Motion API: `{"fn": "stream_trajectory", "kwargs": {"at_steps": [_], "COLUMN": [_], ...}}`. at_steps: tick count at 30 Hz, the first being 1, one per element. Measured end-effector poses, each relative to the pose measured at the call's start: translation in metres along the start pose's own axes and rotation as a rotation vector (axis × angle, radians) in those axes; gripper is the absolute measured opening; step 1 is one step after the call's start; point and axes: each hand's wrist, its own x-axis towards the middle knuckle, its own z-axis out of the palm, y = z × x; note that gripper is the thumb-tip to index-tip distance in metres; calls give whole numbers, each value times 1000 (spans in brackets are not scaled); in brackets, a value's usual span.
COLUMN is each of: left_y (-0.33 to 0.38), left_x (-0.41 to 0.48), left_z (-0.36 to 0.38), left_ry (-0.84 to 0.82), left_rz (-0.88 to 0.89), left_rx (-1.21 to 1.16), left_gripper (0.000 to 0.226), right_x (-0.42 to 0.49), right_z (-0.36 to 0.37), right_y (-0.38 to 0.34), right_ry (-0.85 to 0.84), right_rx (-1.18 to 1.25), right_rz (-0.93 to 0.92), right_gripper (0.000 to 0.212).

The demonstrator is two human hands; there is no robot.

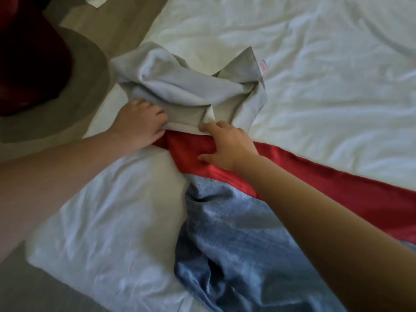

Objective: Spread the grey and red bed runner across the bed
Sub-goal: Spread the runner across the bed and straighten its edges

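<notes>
The grey-and-red satin bed runner (pixel 225 255) lies bunched near the edge of the white bed (pixel 315 64). The left hand (pixel 139 122) grips its grey lining (pixel 175 86) and the right hand (pixel 227 147) pinches its red band (pixel 326 183), probably to open the heap.

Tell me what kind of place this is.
Likely a bedroom, perhaps a hotel room: a bed in white linen, a grey and red bed runner bunched on it, floor alongside.
</notes>
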Motion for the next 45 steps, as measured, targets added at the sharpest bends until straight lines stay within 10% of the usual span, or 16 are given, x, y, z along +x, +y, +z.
{"fn": "stream_trajectory", "kwargs": {"at_steps": [3,11,19,25,29,33,40,45], "left_y": [-5,-14,21,-21,-18,12,68,88], "left_x": [5,91,86,65,71,82,100,96], "left_z": [-3,-64,-24,13,22,28,18,-8], "left_ry": [141,324,673,249,316,231,374,498], "left_rz": [60,-153,786,113,-219,-403,-812,-902], "left_rx": [101,-117,336,-48,-245,-481,-1415,-1464], "left_gripper": [4,22,24,30,49,56,45,46], "right_x": [11,23,-55,-42,5,54,102,101], "right_z": [6,-42,-55,-45,-51,-52,-44,-79], "right_y": [-8,21,122,102,48,-7,-21,4], "right_ry": [132,622,589,568,729,532,436,654], "right_rx": [-17,120,234,110,25,-141,-45,221], "right_rz": [88,366,1074,973,471,53,296,514], "right_gripper": [29,24,33,37,45,68,29,38]}}
